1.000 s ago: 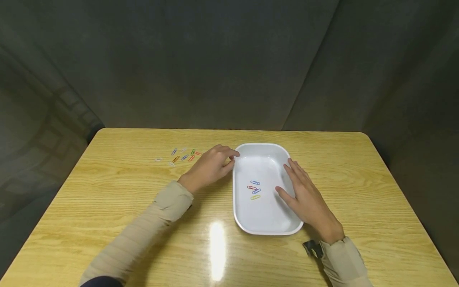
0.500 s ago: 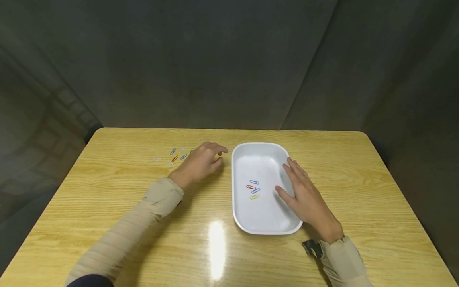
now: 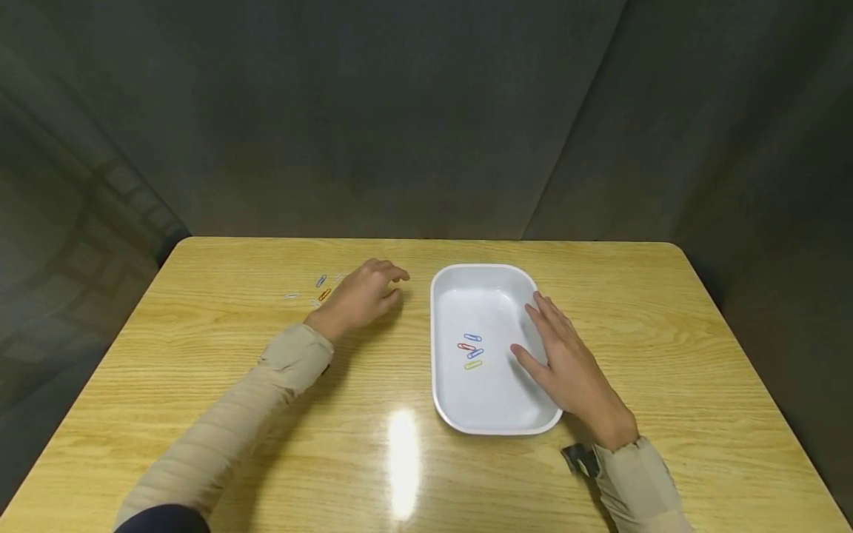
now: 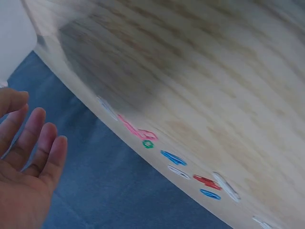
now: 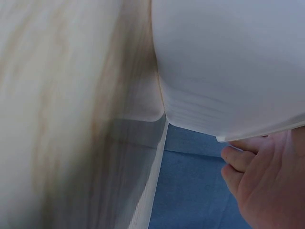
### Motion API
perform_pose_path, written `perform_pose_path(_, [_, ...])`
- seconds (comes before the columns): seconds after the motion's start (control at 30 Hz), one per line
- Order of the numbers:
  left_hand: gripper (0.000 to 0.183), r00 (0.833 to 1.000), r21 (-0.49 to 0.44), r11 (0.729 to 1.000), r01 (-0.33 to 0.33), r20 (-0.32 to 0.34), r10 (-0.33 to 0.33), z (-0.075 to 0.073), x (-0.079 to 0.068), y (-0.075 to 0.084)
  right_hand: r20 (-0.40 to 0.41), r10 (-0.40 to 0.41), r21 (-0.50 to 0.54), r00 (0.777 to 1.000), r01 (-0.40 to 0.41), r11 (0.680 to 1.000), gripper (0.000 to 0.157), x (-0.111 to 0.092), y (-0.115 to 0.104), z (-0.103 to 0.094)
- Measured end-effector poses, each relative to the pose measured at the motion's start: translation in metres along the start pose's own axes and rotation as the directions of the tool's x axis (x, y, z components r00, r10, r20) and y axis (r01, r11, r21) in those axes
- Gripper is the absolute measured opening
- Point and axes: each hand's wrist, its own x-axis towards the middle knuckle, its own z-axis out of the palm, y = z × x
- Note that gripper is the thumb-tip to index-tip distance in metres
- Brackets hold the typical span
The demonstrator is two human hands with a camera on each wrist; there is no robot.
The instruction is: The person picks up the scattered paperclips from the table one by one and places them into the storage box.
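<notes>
My left hand hovers over the wooden table, left of the white tray. Its fingers are loosely bent with nothing between them, as the left wrist view also shows. Behind and beneath it lie scattered paper clips, among them a red one, a blue one, a green one and pink ones; in the head view the hand hides some. My right hand rests at the tray's right rim, fingers extended, thumb over the inside. On the tray floor lie a red paper clip, a yellow one and two blue ones.
A dark grey curtain stands behind the table's far edge. The tray's raised wall rises beside my right hand. Light reflects brightly off the tabletop in front.
My left hand has moved left, away from the tray's left rim, to above the scattered paper clips. The right hand and the clips in the tray stay in place.
</notes>
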Motion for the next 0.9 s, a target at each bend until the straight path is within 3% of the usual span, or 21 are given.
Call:
perform_pose_path(0.5, [0.025, 0.999, 0.038, 0.999, 0.019, 0.043, -0.021, 0.004, 0.003, -0.024, 0.001, 0.005, 0.002, 1.0, -0.005, 1.0, 0.073, 0.0, -0.002, 0.002])
perform_pose_path(0.9, [0.02, 0.999, 0.099, 0.995, 0.027, 0.025, -0.03, 0.007, -0.001, -0.033, -0.004, -0.005, -0.003, 1.0, 0.005, 1.0, 0.072, 0.001, -0.003, 0.004])
